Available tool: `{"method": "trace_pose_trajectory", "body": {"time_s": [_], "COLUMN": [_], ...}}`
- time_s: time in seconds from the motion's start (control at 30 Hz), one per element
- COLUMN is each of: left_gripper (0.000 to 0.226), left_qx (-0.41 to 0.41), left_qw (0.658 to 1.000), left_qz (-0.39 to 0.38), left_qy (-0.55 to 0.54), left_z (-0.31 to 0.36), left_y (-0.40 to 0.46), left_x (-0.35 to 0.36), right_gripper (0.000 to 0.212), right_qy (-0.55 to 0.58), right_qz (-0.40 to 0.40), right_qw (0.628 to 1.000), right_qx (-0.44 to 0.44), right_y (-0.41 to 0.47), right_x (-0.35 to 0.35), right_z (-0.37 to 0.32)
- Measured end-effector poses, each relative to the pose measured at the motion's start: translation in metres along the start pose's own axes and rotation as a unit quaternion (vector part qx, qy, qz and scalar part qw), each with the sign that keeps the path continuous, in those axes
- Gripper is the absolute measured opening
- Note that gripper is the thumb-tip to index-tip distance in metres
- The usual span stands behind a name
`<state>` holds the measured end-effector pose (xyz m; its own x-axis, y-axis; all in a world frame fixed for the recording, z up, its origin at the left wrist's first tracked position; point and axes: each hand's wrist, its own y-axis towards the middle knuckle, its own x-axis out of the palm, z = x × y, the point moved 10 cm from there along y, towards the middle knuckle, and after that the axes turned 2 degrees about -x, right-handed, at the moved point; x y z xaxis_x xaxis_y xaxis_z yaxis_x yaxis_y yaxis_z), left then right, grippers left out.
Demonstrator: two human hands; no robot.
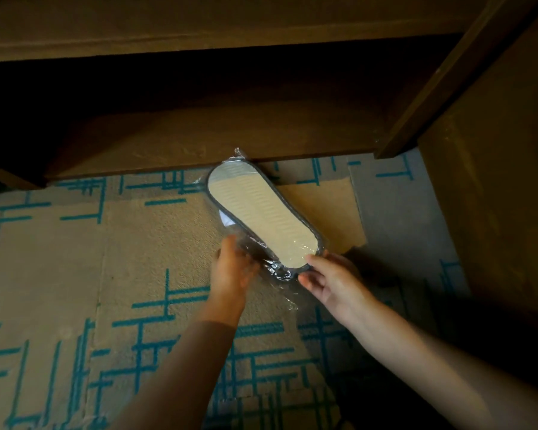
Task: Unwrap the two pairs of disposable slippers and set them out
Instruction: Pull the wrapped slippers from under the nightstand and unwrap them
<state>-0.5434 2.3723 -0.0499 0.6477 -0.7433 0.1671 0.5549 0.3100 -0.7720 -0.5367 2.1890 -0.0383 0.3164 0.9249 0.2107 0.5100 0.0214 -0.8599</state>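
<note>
A wrapped pair of disposable slippers [261,212] lies sole-up on the carpet, a cream ribbed sole with a dark grey rim, sealed in clear plastic film [280,271]. Its far end touches the base of the wooden furniture. My left hand [233,268] grips the loose film at the near left end of the pack. My right hand [330,277] pinches the near right end, thumb on the sole's edge. Only this one pack is in view.
Beige carpet [137,249] with teal line patterns covers the floor. A dark wooden shelf unit [199,141] with a low open recess runs across the back. A wooden cabinet side [494,197] stands at the right, casting shadow over the floor there.
</note>
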Motion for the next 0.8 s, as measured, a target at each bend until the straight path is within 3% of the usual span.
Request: {"method": "trace_pose_trajectory", "body": {"time_s": [0.03,0.1,0.17,0.27,0.33,0.4,0.63,0.8], "left_gripper": [0.02,0.039,0.05,0.056,0.057,0.059,0.061,0.062], "left_qx": [0.08,0.285,0.412,0.412,0.388,0.376,0.399,0.414], "left_qw": [0.992,0.923,0.806,0.586,0.486,0.457,0.457,0.458], "left_qz": [0.078,0.151,0.066,-0.092,-0.15,-0.157,-0.119,-0.127], "left_qy": [0.055,0.21,0.419,0.691,0.768,0.79,0.786,0.776], "left_z": [0.017,0.066,0.093,0.068,0.039,0.023,0.02,0.007], "left_y": [-0.004,-0.021,-0.022,0.005,0.02,0.031,0.037,0.024], "left_x": [-0.016,-0.021,0.018,0.073,0.085,0.085,0.077,0.083], "right_gripper": [0.026,0.027,0.024,0.024,0.026,0.02,0.044,0.038], "right_qy": [-0.007,-0.016,-0.026,-0.046,-0.026,-0.001,-0.054,-0.107], "right_qz": [0.013,0.029,0.038,0.032,0.014,0.007,0.038,0.09], "right_qw": [1.0,0.999,0.999,0.998,0.999,1.0,0.998,0.99], "right_qx": [0.007,0.004,-0.002,0.005,0.016,0.02,-0.006,-0.022], "right_y": [0.004,0.012,0.02,0.027,0.032,0.035,0.037,0.024], "right_x": [-0.004,-0.009,-0.013,-0.015,-0.016,-0.019,-0.047,-0.093], "right_z": [0.0,-0.002,-0.004,-0.006,-0.006,-0.006,-0.012,-0.013]}}
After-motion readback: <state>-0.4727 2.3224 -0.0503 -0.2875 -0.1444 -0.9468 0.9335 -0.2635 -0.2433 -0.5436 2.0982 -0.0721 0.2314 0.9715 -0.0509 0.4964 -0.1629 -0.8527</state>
